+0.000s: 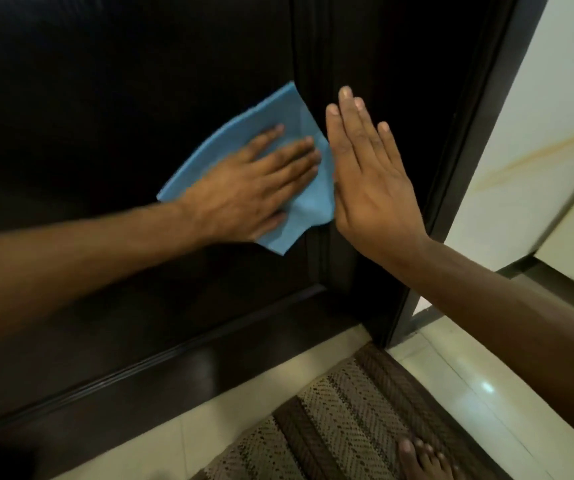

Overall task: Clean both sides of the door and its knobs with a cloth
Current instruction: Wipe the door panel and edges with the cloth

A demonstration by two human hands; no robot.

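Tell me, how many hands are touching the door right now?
2. The left hand presses the blue cloth flat on the dark door; the right hand lies flat, fingers straight, beside the cloth.

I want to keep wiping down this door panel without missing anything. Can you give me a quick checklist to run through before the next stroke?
1. Blue cloth flat against the door: ok, spread under the left hand.
2. Left hand pressing with straight fingers: ok.
3. Right hand bracing the door: ok, open palm flat on the panel beside the cloth.
4. Knobs reachable: cannot tell, none in view.
5. Footing: ok, a bare foot stands on the striped mat.
6. Panel already clean: cannot tell, the surface is too dark.
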